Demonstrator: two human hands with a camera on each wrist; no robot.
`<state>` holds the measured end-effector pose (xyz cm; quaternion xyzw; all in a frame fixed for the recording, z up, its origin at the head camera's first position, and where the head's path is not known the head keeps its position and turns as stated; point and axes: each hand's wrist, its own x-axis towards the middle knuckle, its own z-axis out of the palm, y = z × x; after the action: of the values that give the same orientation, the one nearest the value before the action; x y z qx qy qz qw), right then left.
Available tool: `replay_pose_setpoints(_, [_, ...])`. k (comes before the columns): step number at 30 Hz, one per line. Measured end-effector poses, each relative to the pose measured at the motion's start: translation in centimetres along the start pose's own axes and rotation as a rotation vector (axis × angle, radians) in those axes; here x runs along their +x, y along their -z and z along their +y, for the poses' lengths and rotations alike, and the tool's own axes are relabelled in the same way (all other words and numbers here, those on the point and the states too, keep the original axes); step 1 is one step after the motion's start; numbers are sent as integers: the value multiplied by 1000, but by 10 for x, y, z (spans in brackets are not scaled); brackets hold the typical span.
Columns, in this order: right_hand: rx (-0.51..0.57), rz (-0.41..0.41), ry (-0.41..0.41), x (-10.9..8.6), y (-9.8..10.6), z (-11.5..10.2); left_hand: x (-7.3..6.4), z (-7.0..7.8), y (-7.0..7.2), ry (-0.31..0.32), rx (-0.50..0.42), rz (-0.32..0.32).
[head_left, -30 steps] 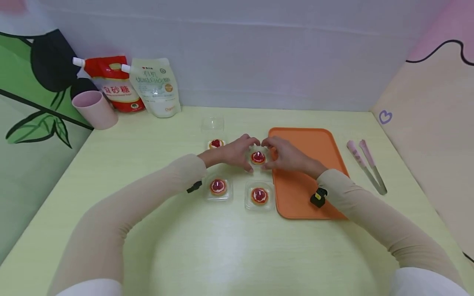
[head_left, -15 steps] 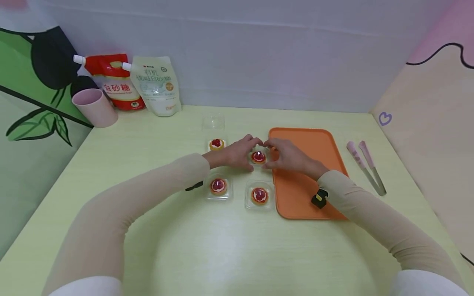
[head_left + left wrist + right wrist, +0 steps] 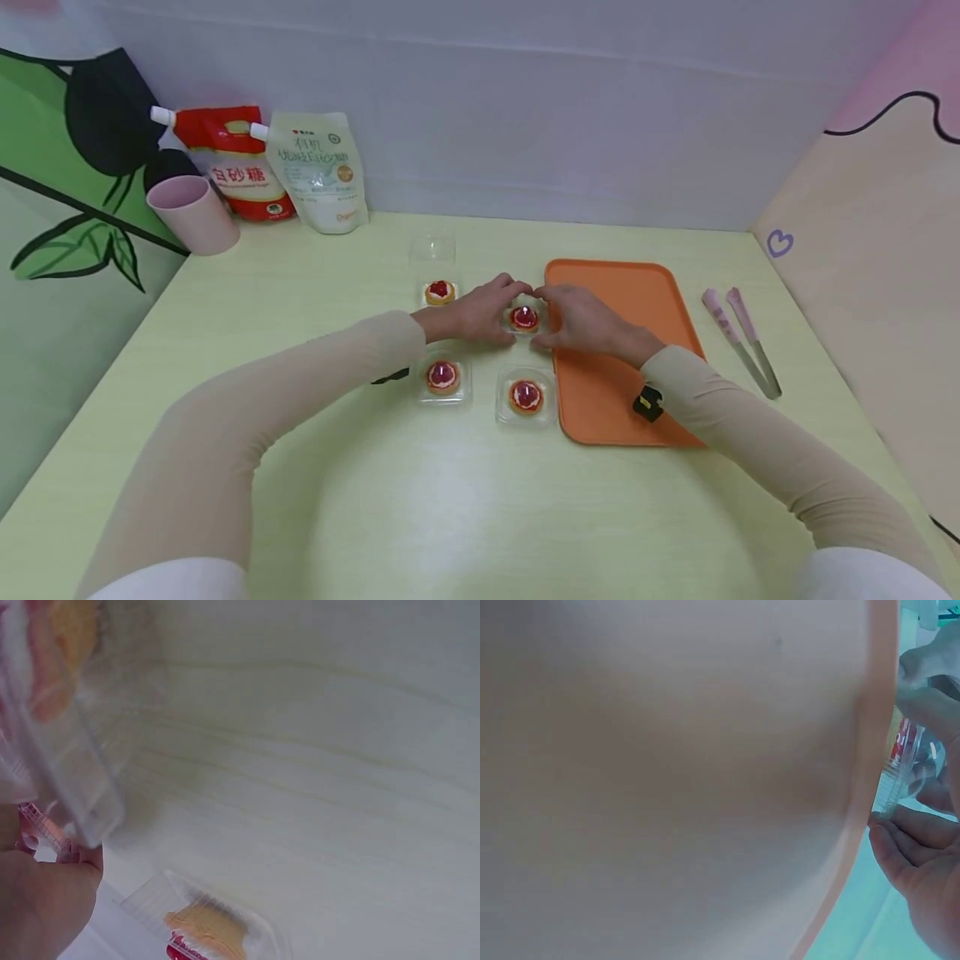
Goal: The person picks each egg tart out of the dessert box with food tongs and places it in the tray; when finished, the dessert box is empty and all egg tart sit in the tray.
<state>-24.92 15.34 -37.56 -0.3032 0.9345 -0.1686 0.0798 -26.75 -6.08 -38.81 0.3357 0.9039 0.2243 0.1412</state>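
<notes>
Between my two hands, on the table at the tray's left edge, sits a clear plastic box (image 3: 523, 332) with a red-topped tart (image 3: 524, 317) inside. My left hand (image 3: 483, 312) pinches the box's left side, thumb toward me. On its right side my right hand (image 3: 581, 321) holds the rim; the right wrist view shows its thumb and fingers (image 3: 922, 829) at the box edge (image 3: 891, 787). Two closed boxes with tarts stand nearer me, a left box (image 3: 459, 398) and a right box (image 3: 525, 420). Behind my left wrist, another tart (image 3: 439, 292) sits in an open box with its lid (image 3: 432, 247) raised.
An orange tray (image 3: 622, 400) lies under my right forearm. Tongs (image 3: 742, 342) with pink handles rest at the right. A pink cup (image 3: 193, 218), a red sugar pouch (image 3: 243, 171) and a pale green pouch (image 3: 318, 175) stand at the back left, by the wall.
My hands stay at the same box with only slight finger shifts. The view has tilted a little; nothing else has visibly moved.
</notes>
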Motion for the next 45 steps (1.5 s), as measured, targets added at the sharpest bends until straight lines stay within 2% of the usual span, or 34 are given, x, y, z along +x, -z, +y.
replay_pose_setpoints(9, [-57, -10, 30, 0, -2, 0, -2, 0, 0, -4, 23, 8])
replay_pose_setpoints(19, [-79, 43, 75, 1, -5, 3, -3, 2, 0, 21, 16, 12])
replay_pose_setpoints(32, [-76, 78, 146, 3, -2, 10, 0, -5, -1, 0, 21, 15])
replay_pose_setpoints(39, [-5, 120, 185, 5, -1, 13, 2, -7, 0, -36, 9, 27])
replay_pose_setpoints(45, [88, 78, 119, 6, 1, 12, 2, -6, 1, -25, -18, 15])
